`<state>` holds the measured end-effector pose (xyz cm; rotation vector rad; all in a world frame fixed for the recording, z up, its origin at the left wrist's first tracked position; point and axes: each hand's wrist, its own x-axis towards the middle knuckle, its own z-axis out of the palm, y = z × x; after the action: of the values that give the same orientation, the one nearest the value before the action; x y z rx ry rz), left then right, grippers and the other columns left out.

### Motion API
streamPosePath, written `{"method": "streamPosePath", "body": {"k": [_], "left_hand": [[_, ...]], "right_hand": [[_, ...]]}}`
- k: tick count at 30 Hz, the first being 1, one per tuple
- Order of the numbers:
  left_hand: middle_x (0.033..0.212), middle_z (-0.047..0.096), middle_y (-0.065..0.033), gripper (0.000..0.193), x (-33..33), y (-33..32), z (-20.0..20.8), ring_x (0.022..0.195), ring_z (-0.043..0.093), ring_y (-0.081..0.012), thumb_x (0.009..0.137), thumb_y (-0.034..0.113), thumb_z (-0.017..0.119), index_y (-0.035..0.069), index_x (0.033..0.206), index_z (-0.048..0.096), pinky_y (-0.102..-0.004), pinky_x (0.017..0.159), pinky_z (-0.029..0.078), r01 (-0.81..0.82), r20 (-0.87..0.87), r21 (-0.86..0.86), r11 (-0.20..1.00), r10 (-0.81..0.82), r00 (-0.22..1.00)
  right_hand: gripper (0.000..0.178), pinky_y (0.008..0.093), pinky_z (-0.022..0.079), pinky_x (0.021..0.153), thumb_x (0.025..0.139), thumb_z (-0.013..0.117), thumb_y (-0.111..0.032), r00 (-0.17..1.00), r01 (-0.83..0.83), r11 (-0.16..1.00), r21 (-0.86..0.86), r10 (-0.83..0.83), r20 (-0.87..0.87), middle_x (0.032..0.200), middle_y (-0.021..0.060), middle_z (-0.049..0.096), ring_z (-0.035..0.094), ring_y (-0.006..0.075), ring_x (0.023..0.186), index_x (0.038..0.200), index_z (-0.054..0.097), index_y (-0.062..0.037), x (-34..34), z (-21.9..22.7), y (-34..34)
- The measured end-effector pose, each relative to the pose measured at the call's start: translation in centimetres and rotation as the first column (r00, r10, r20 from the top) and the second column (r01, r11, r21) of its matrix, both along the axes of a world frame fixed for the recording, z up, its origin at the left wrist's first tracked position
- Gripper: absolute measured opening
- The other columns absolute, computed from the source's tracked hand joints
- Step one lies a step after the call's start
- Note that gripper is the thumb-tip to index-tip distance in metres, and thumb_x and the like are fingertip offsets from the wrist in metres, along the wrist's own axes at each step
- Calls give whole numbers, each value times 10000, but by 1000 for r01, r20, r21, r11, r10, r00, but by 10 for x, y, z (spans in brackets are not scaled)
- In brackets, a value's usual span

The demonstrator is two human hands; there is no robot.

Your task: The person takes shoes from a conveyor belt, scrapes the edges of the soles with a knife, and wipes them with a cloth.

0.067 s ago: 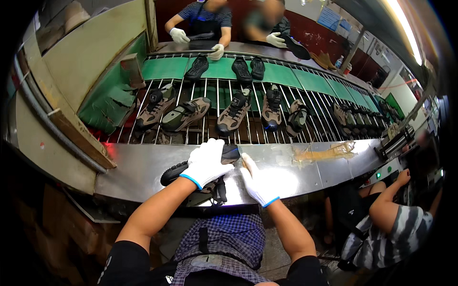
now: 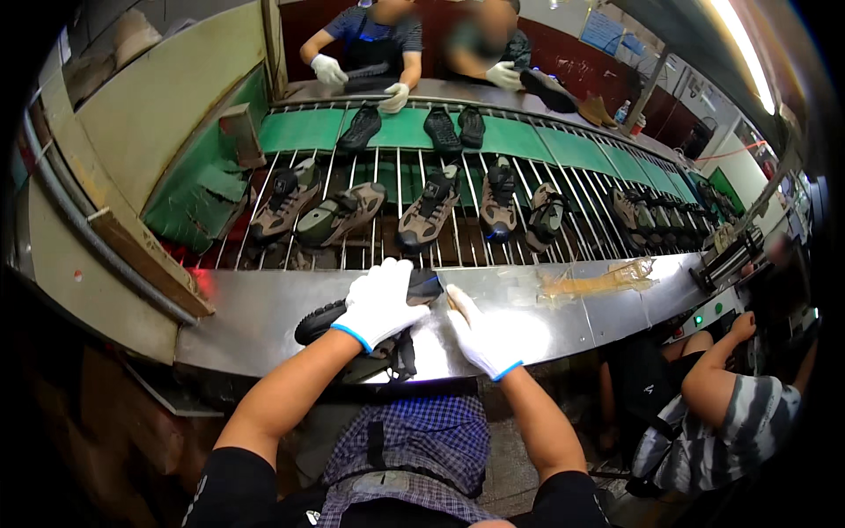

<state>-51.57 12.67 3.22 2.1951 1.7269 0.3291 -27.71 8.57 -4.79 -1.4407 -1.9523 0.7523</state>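
My left hand (image 2: 380,304), in a white glove with a blue cuff, is closed over a shoe (image 2: 426,286) on the metal ledge. The shoe lies on its side, its black treaded sole (image 2: 319,322) showing left of my hand and its straps (image 2: 402,354) hanging toward me. Much of its upper is hidden under the glove. Just to the right, apart from the shoe, my gloved right hand (image 2: 478,330) has its fingers pressed together. A brownish patch shows at those fingertips; I cannot make out whether it is a held thing.
Beyond the metal ledge (image 2: 255,304), several brown-and-black shoes (image 2: 429,209) stand on a rack of metal rods. Black soles (image 2: 360,129) lie on the green belt (image 2: 304,129) behind. Two people work across from me; another sits at right. Tan tape (image 2: 594,280) covers part of the ledge.
My right wrist has shifted slightly to the right. My left hand stays on the shoe.
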Motion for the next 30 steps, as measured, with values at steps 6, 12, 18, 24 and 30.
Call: {"method": "streamPosePath", "body": {"k": [6, 12, 18, 24, 30], "left_hand": [[1188, 747, -222, 817, 1, 23, 17, 1079, 765, -412, 774, 633, 825, 13, 1275, 647, -493, 943, 614, 105, -161, -98, 990, -120, 980], [1115, 781, -249, 857, -24, 29, 13, 1042, 771, -428, 729, 700, 808, -4, 1197, 668, -489, 934, 605, 43, -79, -97, 994, -51, 996], [1237, 741, -170, 822, -68, -6, 49, 1148, 713, -236, 769, 444, 949, -9, 1378, 634, -389, 1038, 554, 133, 716, -110, 985, -15, 698], [1441, 649, -86, 771, -79, -62, -4, 1342, 581, -195, 905, 269, 867, 2, 1546, 532, -382, 1211, 430, 299, 949, -234, 925, 151, 276], [1398, 654, -91, 791, -90, -105, -54, 1314, 602, -199, 870, 291, 882, 22, 1533, 545, -383, 1188, 454, 334, 923, -354, 873, 269, 276]], "right_hand": [[570, 420, 537, 1037, 1036, 674, -258, 975, 199, 979, 53, -203, 93, 1357, 265, 697, 693, 416, 1199, 1557, 564, -56, 33, -13, -15], [598, 534, 533, 952, 883, 791, -254, 838, 136, 761, 634, -429, 337, 1254, 220, 683, 650, 421, 1129, 1438, 651, -82, 4, -7, -33], [467, 387, 605, 868, 1061, 709, -318, 981, 115, 936, 334, -55, -185, 1062, 130, 768, 741, 217, 935, 1432, 677, -36, -37, -22, -86], [604, 467, 542, 1151, 1212, 347, -452, 176, -448, 780, -437, -402, -899, 1489, 199, 636, 676, 339, 1284, 1587, 513, -7, -69, -58, -116], [618, 410, 459, 1195, 1194, 444, -451, 669, -112, 950, -291, -144, -729, 1445, 171, 629, 589, 238, 1343, 1561, 438, 46, -86, -90, -199]]}}
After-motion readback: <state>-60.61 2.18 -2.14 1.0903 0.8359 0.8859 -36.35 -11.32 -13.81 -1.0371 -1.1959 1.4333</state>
